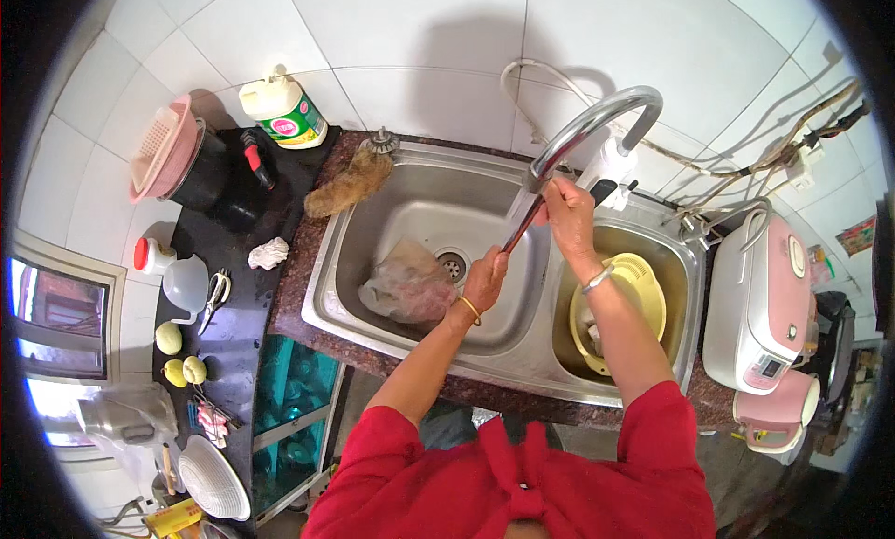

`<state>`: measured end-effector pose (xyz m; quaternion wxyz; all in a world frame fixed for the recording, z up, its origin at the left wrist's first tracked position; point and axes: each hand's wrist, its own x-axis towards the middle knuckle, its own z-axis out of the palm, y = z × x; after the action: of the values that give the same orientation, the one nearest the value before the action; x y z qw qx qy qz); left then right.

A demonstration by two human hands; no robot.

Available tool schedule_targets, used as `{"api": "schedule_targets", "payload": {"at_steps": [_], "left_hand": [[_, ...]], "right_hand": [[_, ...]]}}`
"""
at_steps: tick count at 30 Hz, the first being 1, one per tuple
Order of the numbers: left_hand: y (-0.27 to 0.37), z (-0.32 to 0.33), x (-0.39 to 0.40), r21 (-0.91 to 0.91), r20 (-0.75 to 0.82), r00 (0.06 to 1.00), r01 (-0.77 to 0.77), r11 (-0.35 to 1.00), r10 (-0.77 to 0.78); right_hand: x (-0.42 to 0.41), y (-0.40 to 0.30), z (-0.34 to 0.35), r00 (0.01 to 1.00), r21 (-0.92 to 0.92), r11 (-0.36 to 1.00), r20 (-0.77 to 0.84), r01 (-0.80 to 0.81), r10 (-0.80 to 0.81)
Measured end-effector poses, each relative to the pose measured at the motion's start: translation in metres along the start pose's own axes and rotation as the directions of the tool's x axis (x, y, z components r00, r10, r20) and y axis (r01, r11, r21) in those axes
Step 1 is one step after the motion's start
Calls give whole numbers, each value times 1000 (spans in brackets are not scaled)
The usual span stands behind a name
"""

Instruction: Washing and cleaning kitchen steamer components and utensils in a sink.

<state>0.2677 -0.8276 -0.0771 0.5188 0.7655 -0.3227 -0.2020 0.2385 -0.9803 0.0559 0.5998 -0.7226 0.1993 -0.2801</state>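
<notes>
Over the left basin of a steel double sink (514,371), what looks like a knife (521,228) slants under the spout of the chrome faucet (594,114). My right hand (570,214) grips it, its black handle end sticking out past the fist. Further down, my left hand (486,279) closes around the lower end, hiding the tip. Water seems to run from the spout onto it. A crumpled clear plastic bag (409,284) lies in the left basin near the drain (452,265). In the right basin sits a yellow plastic colander (654,298), partly behind my right forearm.
A brown loofah (349,184) and a steel scourer (382,142) lie at the sink's left corner. On the left counter are a jug of liquid (287,112), scissors (217,298) and a white strainer basket (213,477). A pink-and-white rice cooker (748,308) stands at right.
</notes>
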Motion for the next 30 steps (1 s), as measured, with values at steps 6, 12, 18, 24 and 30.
{"api": "schedule_targets", "payload": {"at_steps": [6, 12, 18, 24, 30], "left_hand": [[-24, 4, -5, -194, 105, 983, 168, 966, -150], [35, 22, 57, 99, -103, 937, -325, 940, 335], [91, 33, 45, 137, -405, 874, -231, 963, 267], [24, 9, 69, 398, -495, 843, 5, 918, 210], [35, 77, 71, 132, -530, 848, 87, 987, -4]], "right_hand": [[1, 7, 16, 987, -199, 974, -90, 111, -131], [-13, 68, 18, 949, -98, 957, 195, 272, -249], [2, 93, 22, 871, 687, 536, 365, -491, 329], [-46, 42, 64, 872, 745, 454, 437, -489, 222], [-10, 115, 21, 847, 482, 733, 473, -479, 243]]}}
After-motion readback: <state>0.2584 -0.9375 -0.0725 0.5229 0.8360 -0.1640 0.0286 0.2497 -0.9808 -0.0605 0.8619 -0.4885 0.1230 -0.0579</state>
